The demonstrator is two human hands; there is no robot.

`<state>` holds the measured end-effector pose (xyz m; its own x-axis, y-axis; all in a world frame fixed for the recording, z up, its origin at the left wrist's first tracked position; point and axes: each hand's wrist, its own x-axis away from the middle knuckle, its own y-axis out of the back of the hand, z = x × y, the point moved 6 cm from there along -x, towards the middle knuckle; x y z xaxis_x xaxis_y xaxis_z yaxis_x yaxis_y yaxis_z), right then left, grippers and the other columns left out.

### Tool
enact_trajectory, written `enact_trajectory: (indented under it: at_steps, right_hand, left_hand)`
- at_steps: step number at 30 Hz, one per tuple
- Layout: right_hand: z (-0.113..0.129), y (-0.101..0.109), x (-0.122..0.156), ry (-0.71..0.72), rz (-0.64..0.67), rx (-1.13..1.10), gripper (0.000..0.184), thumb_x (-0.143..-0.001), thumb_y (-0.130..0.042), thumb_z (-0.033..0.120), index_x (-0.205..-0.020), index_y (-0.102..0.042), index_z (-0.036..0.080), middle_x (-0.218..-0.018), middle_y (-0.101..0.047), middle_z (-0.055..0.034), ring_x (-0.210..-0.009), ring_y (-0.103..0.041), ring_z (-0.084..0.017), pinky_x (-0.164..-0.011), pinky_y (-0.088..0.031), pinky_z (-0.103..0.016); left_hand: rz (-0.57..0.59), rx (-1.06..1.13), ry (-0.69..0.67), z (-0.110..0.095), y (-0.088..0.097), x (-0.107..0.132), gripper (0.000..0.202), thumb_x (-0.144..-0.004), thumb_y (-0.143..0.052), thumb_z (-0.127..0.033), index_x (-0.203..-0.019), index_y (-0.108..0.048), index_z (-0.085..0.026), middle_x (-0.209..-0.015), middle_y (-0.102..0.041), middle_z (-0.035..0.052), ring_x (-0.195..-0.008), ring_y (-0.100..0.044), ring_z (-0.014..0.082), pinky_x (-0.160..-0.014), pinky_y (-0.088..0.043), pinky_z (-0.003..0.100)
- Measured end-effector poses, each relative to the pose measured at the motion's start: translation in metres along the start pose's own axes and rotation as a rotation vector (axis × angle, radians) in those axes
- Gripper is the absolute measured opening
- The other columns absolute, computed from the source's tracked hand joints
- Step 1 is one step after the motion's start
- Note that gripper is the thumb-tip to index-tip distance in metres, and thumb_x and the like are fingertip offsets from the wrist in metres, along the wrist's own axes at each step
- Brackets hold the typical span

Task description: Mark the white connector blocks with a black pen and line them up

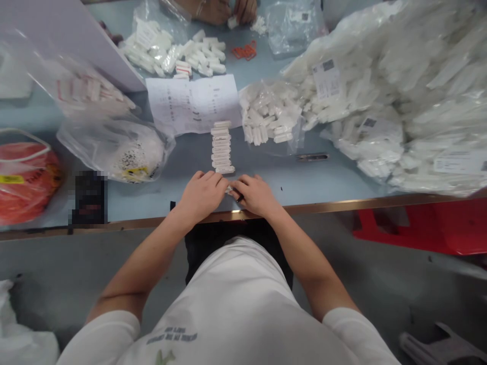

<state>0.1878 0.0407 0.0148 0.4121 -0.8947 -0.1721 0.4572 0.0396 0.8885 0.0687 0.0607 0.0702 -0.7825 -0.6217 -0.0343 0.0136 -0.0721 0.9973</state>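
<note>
Pinching a small white plastic piece [229, 189] just beside the row of pieces [221, 147], left hand [203, 195] and right hand [256, 195] curl nearly closed. It appears light and rigid; grip its ends.

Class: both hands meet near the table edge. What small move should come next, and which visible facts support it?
Probably lay the small white piece, pinched between the left hand and right hand, at the near end of the row of white pieces; that neat row ends just beyond the hands.
</note>
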Motion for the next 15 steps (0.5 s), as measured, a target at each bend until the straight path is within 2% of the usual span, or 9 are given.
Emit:
enact_trajectory:
  at_steps: [3, 5, 9, 12, 15]
  right_hand:
    - [-0.002, 0.004, 0.0, -0.016, -0.071, -0.052, 0.031, -0.1, -0.047, 0.04, -0.116, -0.065, 0.021, -0.103, -0.069, -0.0082, -0.087, -0.059, -0.019, -0.076, -0.035, -0.033]
    - [-0.003, 0.009, 0.002, -0.009, -0.148, -0.088, 0.027, -0.1, -0.046, 0.035, -0.112, -0.066, 0.021, -0.102, -0.069, -0.008, -0.089, -0.06, -0.018, -0.076, -0.035, -0.033]
    - [0.003, 0.019, 0.009, 0.025, -0.271, -0.123, 0.022, -0.098, -0.047, 0.024, -0.103, -0.068, 0.021, -0.094, -0.071, -0.0058, -0.086, -0.061, -0.017, -0.074, -0.034, -0.033]
    - [0.011, 0.022, 0.013, 0.023, -0.314, -0.137, 0.019, -0.096, -0.051, 0.026, -0.103, -0.068, 0.022, -0.094, -0.072, -0.0048, -0.085, -0.062, -0.017, -0.073, -0.034, -0.033]
    - [0.016, 0.019, 0.016, -0.001, -0.325, -0.136, 0.019, -0.096, -0.053, 0.028, -0.105, -0.069, 0.022, -0.095, -0.073, -0.0045, -0.085, -0.062, -0.017, -0.073, -0.033, -0.033]
  left_hand:
    - [0.01, 0.16, 0.102, 0.008, -0.001, 0.001, 0.019, -0.093, -0.046, -0.02, -0.087, -0.064, -0.016, -0.084, -0.064, 0.009, -0.084, -0.058, 0.0241, -0.071, -0.041, 0.036]
    - [0.007, 0.318, 0.202, 0.013, 0.0, 0.003, 0.018, -0.092, -0.047, -0.022, -0.089, -0.064, -0.017, -0.088, -0.065, 0.008, -0.087, -0.059, 0.0224, -0.075, -0.044, 0.035]
    - [0.026, 0.584, 0.432, 0.019, 0.001, 0.01, 0.016, -0.09, -0.05, -0.028, -0.088, -0.063, -0.019, -0.085, -0.064, 0.003, -0.077, -0.057, 0.0168, -0.072, -0.044, 0.03]
    - [0.032, 0.682, 0.543, 0.019, -0.002, 0.014, 0.019, -0.089, -0.051, -0.033, -0.086, -0.065, -0.02, -0.082, -0.065, 0.0019, -0.073, -0.055, 0.016, -0.07, -0.043, 0.029]
    - [0.039, 0.742, 0.595, 0.016, -0.007, 0.017, 0.02, -0.087, -0.052, -0.035, -0.085, -0.066, -0.021, -0.08, -0.066, 0.0012, -0.072, -0.055, 0.0157, -0.07, -0.043, 0.029]
